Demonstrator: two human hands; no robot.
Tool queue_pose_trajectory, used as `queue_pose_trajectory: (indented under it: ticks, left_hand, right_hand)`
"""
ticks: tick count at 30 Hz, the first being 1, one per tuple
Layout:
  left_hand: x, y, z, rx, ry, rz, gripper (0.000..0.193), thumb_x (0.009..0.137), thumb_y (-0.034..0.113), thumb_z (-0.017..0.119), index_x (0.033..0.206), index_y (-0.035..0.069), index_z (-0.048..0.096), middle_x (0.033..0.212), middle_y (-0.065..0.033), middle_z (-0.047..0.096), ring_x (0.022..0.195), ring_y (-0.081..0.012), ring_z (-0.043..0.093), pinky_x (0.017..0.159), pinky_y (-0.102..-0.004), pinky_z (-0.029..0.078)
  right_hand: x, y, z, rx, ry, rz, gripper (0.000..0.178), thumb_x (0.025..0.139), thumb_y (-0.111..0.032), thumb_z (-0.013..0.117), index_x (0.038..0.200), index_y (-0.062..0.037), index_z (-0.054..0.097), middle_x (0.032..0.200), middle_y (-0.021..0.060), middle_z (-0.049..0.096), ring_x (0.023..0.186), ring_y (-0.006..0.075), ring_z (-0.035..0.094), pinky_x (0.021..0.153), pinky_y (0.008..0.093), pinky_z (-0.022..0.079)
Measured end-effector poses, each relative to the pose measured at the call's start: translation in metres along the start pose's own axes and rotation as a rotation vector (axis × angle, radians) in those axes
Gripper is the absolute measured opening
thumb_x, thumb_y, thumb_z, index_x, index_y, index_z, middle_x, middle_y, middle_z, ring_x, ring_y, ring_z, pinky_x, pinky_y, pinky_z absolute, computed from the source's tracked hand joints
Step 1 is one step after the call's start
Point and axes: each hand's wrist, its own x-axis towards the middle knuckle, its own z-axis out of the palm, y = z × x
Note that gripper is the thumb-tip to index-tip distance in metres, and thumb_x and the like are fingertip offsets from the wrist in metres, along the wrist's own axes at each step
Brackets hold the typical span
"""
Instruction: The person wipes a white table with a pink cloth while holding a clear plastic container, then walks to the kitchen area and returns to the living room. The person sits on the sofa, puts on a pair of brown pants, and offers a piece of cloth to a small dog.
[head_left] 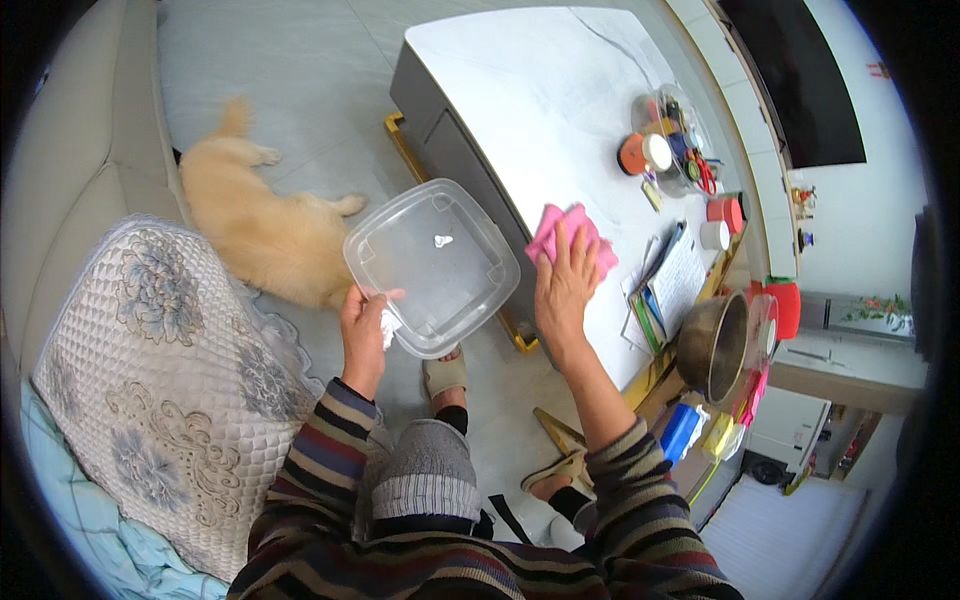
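Note:
My left hand grips the near corner of a clear plastic lid, shallow and rounded-square, held in the air beside the table. A crumpled white tissue is pinched in that hand too. On the lid lies a small white scrap. Over at the table's near edge, my right hand has its fingers laid over a bunched pink cloth, which rests on the white marbled tabletop.
On the table's far side are a clear organiser, an orange jar, papers and a metal bowl. A tan dog lies on the floor at left, beside a sofa with a quilted cover.

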Motion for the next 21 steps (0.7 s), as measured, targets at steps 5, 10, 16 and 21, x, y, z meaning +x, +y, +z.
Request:
queue_pose_trajectory:
  ticks: [5,10,16,21]
  left_hand:
    - [-0.004,0.006,-0.002,-0.037,-0.005,-0.038,0.004,0.093,0.003,0.05,0.093,0.005,0.053,0.095,-0.009,0.069,0.068,-0.0049,0.05,0.061,-0.0221,0.042]
    - [-0.003,0.003,-0.001,0.032,0.006,0.001,0.007,0.095,0.011,0.049,0.095,0.011,0.056,0.093,-0.0047,0.07,0.057,-0.0037,0.05,0.045,-0.0201,0.036]
    - [0.001,0.01,-0.008,0.095,0.025,0.036,0.013,0.096,0.011,0.049,0.105,0.009,0.058,0.093,-0.0024,0.069,0.059,-0.0028,0.051,0.047,-0.0187,0.036]
    - [0.007,0.004,-0.01,0.006,0.004,0.037,0.005,0.096,0.01,0.049,0.091,0.011,0.051,0.097,-0.0102,0.071,0.056,-0.0025,0.05,0.042,-0.0185,0.034]
  right_hand:
    - [0.112,-0.056,0.034,0.041,0.118,-0.261,0.051,0.099,-0.036,0.046,0.147,-0.0196,0.041,0.154,0.0207,0.031,0.143,0.0449,0.023,0.113,0.0589,0.018]
    - [0.233,-0.122,0.056,0.066,0.055,-0.367,0.042,0.099,-0.037,0.042,0.139,-0.0245,0.048,0.152,0.0175,0.033,0.139,0.0493,0.025,0.107,0.0668,0.022]
    - [0.255,-0.159,0.047,0.163,0.065,-0.735,0.038,0.096,-0.033,0.052,0.129,-0.0139,0.051,0.147,0.0125,0.039,0.133,0.0376,0.035,0.104,0.0553,0.03]
    - [0.183,-0.093,0.041,0.25,0.129,-0.947,0.03,0.095,-0.017,0.053,0.123,-0.0115,0.061,0.144,0.0106,0.048,0.136,0.0372,0.038,0.11,0.0526,0.03]
